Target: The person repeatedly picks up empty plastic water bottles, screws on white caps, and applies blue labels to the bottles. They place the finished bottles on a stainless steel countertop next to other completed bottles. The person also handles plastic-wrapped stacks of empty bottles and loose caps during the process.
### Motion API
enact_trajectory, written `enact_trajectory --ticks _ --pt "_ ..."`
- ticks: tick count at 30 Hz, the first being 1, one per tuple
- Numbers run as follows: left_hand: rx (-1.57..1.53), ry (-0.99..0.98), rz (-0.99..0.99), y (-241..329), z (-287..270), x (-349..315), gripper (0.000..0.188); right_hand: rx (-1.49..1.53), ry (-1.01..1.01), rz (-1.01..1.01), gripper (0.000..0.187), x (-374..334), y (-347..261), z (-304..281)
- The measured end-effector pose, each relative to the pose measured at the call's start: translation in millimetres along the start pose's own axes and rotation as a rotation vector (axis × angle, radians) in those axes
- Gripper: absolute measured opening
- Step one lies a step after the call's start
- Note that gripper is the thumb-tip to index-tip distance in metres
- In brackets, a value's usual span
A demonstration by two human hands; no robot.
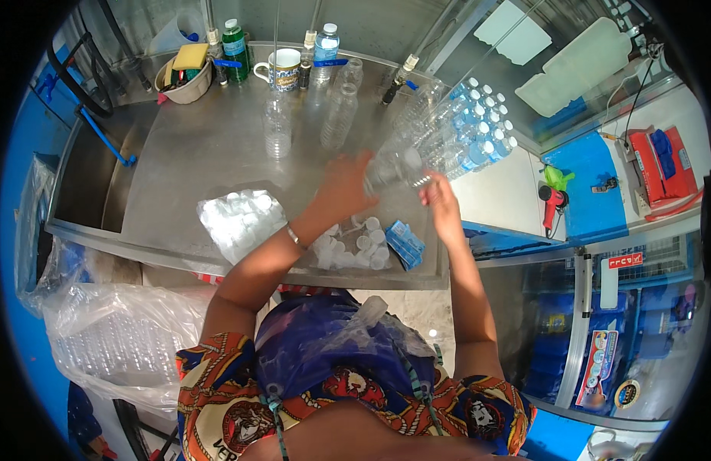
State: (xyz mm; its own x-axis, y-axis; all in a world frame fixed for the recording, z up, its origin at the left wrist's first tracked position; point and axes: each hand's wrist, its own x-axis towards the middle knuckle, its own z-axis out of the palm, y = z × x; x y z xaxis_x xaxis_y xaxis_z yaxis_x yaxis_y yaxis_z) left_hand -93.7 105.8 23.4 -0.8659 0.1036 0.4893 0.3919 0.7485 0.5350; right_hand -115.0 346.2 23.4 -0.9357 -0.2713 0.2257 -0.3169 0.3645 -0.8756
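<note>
A clear, empty plastic bottle [392, 170] lies almost level in the air above the steel counter. My left hand [344, 184], slightly blurred, is wrapped round one end of it. At the other, ridged end, the curled fingertips of my right hand [441, 201] pinch the bottle; part of that grip is hidden. Below my hands, a pile of small translucent caps [359, 247] sits near the counter's front edge. Beside the pile is a blue printed packet [405, 244]. To the left lies a clear bag of white caps [244, 219]. Two empty bottles, one clear bottle [278, 131] among them, stand farther back.
Capped bottles [478, 127] with blue labels are grouped at the right. Along the back stand a mug [285, 69], a green bottle [235, 50] and a basket [188, 81] with a sponge. A sink [102, 177] is at left. A red heat gun [553, 203] lies right.
</note>
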Motion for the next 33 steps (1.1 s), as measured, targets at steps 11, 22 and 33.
enact_trajectory --ticks 11,22,33 --pt "-0.187 0.259 -0.266 -57.5 81.3 16.2 0.080 -0.381 0.056 -0.090 0.023 -87.8 109.6 21.4" --pt "-1.494 -0.461 -0.585 8.1 33.0 -16.4 0.037 0.060 0.277 0.092 0.027 -10.9 11.0 67.6" --pt "-0.598 0.064 -0.428 -26.9 -3.9 14.3 0.063 -0.146 0.244 -0.082 0.019 54.1 -45.0 43.7"
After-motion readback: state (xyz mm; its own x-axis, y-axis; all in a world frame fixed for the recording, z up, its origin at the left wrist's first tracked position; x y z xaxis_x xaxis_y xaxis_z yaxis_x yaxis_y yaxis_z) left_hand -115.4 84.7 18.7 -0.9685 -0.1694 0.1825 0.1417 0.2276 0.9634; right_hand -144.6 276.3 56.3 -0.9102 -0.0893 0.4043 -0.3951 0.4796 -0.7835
